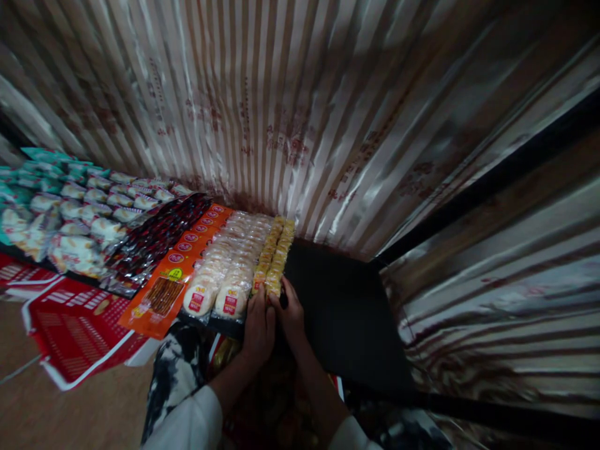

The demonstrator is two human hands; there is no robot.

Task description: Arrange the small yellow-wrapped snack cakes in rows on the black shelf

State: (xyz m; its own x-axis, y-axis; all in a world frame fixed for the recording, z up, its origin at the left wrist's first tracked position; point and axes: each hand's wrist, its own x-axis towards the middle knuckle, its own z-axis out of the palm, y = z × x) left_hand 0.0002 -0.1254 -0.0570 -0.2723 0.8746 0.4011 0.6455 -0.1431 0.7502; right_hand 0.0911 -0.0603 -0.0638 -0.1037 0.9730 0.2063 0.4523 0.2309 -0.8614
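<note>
Two narrow rows of small yellow-wrapped snack packets (276, 250) run back along the black shelf. At their front end, my left hand (259, 325) is closed on the near packet of the left row. My right hand (291, 310) curls its fingers round the near packet of the right row, partly covering it. Just left of my hands stand two rows of round white crackers in clear wrappers (229, 301). Beside those lies a line of orange snack bags (164, 290) showing brown sticks.
Dark, shiny packets (159, 237) and white and green bags (75, 219) fill the shelf's left. Red baskets (79, 325) stand below. Bare black shelf (347, 312) lies to my right. Striped plastic sheeting (281, 112) hangs behind, crossed by a dark bar (492, 175).
</note>
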